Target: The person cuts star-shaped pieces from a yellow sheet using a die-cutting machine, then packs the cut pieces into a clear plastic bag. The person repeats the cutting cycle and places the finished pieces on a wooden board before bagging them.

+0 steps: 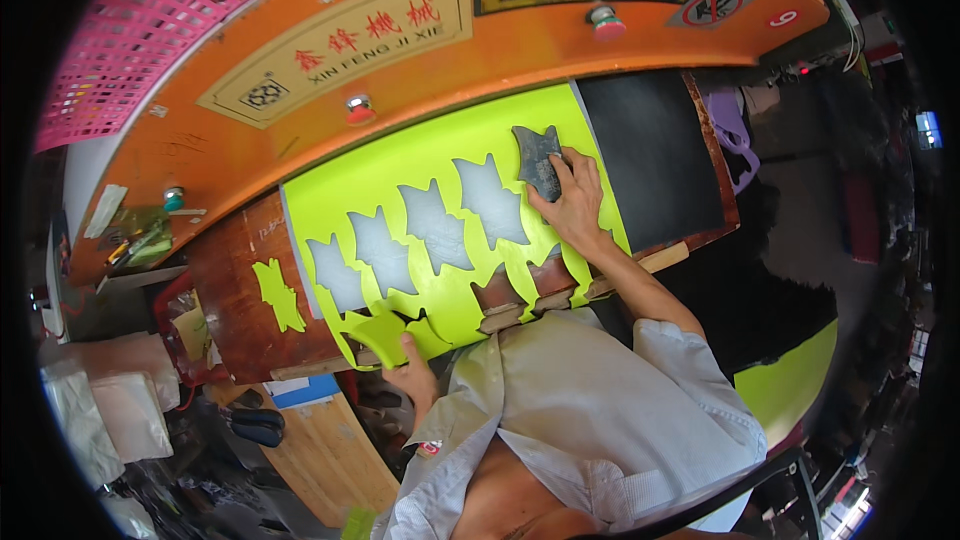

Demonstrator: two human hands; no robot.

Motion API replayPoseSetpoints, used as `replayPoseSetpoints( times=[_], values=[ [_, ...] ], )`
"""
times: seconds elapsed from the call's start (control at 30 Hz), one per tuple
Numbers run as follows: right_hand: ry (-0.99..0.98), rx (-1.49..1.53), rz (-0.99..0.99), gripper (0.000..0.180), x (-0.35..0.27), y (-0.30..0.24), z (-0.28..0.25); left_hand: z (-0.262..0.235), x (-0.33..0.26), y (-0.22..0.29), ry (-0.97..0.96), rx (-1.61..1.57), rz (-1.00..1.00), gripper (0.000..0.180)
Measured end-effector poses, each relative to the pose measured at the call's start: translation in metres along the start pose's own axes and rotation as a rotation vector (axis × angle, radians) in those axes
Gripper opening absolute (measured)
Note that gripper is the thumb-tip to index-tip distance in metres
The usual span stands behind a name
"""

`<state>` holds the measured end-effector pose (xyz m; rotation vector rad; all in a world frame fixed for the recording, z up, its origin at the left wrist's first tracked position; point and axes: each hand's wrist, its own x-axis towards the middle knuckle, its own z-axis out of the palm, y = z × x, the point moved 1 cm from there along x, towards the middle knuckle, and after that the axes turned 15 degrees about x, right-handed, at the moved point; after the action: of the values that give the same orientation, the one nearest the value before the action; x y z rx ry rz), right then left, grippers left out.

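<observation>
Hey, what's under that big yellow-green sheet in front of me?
Through openings in the sheet, you can see a pale grey surface and, nearer your body, a brown surface. Whatever lies beneath its uncut parts is covered.

left grip partly invisible beneath yellow-green sheet
</observation>
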<state>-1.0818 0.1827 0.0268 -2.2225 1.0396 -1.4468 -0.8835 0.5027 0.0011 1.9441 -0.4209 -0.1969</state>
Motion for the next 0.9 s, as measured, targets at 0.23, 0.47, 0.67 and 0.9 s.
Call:
replayPoseSetpoints(
  times=[0.23, 0.47, 0.67, 0.9],
  values=[
    [0.222, 0.157, -0.119, 0.040, 0.009, -0.020, -0.017, 0.025, 0.029, -0.062, 0.150, 0.236, 0.590, 0.026],
    [0.586, 0.528, -0.171, 0.014, 0.015, -0.061, -0.132, 0.025, 0.040, -0.037, 0.191, 0.297, 0.614, 0.029],
    [0.445, 0.410, -0.202, 0.012, -0.070, -0.062, -0.211, 0.017, 0.007, -0.014, 0.188, 0.432, 0.597, 0.041],
    [0.180, 0.065, 0.057, 0.037, -0.166, -0.030, -0.164, 0.024, -0.010, 0.018, 0.283, 0.360, 0.769, 0.045]
  ],
)
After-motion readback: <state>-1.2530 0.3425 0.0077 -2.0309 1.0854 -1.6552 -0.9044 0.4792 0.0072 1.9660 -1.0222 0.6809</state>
